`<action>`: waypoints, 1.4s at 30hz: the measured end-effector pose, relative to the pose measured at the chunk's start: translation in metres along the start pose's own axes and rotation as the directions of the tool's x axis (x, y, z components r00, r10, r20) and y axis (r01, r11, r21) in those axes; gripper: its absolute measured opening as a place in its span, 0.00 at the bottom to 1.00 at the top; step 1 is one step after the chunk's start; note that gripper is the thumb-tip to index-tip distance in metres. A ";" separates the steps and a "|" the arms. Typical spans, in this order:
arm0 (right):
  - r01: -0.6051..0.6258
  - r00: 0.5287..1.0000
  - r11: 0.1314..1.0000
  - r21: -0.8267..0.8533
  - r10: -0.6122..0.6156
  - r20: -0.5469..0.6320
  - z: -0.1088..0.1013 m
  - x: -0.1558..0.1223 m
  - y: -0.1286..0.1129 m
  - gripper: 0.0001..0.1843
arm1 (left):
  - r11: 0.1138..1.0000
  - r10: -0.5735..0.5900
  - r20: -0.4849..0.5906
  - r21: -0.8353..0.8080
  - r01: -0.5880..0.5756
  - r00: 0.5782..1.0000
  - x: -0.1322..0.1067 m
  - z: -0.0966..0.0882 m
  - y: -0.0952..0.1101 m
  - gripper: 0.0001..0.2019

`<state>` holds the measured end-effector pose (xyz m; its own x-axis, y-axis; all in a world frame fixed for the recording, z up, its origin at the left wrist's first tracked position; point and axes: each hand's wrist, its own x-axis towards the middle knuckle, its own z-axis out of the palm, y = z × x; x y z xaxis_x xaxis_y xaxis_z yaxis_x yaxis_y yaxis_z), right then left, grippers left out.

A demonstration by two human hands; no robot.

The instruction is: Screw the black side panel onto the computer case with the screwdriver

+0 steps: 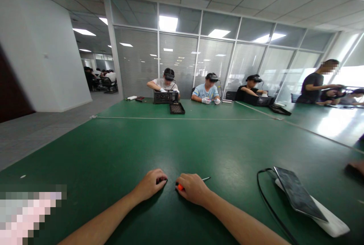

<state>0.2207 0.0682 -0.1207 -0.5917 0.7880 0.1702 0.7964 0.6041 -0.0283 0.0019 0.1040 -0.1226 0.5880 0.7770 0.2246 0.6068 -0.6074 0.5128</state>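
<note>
Both my hands rest on the green table (pixel 182 146) near its front edge, close together. My right hand (pixel 192 189) is closed around a small screwdriver (pixel 205 179) with an orange-red handle; its thin metal tip sticks out to the right. My left hand (pixel 150 184) is curled, its fingertips pinched on a small dark object (pixel 162 180) that I cannot make out. The two hands are a short gap apart.
A dark phone (pixel 295 194) lies on a white block with a black cable (pixel 263 195) at the right. Across the table three seated people work with black cases (pixel 165 96) and a black tray (pixel 176 108). Another person stands at far right. A hand shows at the right edge.
</note>
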 end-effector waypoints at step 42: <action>0.007 1.000 1.000 -0.007 -0.007 -0.026 0.002 -0.001 0.002 0.11 | 0.999 -0.042 0.005 0.007 0.042 0.999 0.000 -0.003 0.005 0.10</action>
<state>0.2222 0.0691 -0.1232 -0.5941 0.7802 0.1956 0.7930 0.6089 -0.0205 0.0035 0.1009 -0.1177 0.5647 0.8009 0.1991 0.6344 -0.5756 0.5159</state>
